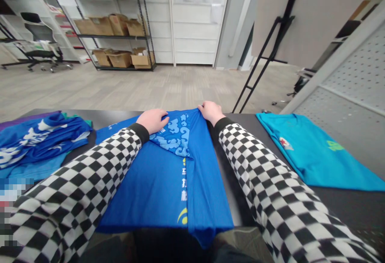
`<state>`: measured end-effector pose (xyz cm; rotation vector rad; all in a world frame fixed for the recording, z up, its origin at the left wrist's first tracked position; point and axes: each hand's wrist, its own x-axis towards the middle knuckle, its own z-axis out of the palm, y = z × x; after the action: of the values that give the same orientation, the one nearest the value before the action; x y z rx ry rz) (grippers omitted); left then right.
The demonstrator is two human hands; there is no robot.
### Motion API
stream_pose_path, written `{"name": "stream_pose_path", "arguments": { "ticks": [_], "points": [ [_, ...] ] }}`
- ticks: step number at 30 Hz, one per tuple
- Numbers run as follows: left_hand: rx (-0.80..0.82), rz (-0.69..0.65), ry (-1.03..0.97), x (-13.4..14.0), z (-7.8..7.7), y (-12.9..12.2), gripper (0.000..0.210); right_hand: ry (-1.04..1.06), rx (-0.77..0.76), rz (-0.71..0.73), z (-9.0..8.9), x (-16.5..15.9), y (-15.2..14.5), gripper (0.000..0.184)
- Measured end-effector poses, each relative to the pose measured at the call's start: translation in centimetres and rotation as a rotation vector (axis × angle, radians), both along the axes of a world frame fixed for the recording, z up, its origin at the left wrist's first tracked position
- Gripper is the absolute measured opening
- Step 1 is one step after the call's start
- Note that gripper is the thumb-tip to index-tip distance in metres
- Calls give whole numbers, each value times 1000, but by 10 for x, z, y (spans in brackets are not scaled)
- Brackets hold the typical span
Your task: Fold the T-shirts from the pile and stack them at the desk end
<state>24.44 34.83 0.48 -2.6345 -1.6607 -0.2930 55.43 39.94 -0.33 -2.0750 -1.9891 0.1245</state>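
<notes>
A blue T-shirt [144, 186] lies on the table in front of me. Its right side is folded inward, and light-blue cloud patterns, white characters and a yellow mark show on it. My left hand [152, 121] is on the shirt's far part, near the patterned section, fingers closed on the cloth. At the far right corner of the fold, my right hand [211, 111] pinches the fabric between thumb and fingers. The shirt's near edge hangs over the table's front, with one tip drooping lower.
A flat turquoise T-shirt [319, 150] lies on the black table [237, 198] at right. Crumpled blue, purple and green shirts [45, 138] pile up at left. Beyond are a shelf rack [111, 36] with cardboard boxes, an office chair [40, 40] and a black stand [264, 50].
</notes>
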Motion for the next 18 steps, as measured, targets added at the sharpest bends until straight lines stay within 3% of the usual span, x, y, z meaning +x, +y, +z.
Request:
{"name": "stream_pose_path", "arguments": {
  "ticks": [3,5,8,10,14,18],
  "points": [
    [110,13,-2,14,19,-20,49,-2,22,-23,2,-1,-4,39],
    [126,-116,-58,28,26,-45,53,1,28,-32,2,-2,-5,40],
    [-14,-325,-41,44,21,-82,66,9,56,-56,2,-3,-8,45],
    [-113,-320,15,49,10,-97,76,-4,139,-63,6,-4,-16,47],
    [-164,-268,17,50,-4,-104,83,-66,345,89,20,-20,-52,50],
    [-160,-247,-63,42,0,-96,68,-44,270,309,19,-49,-106,58]
  ]
}}
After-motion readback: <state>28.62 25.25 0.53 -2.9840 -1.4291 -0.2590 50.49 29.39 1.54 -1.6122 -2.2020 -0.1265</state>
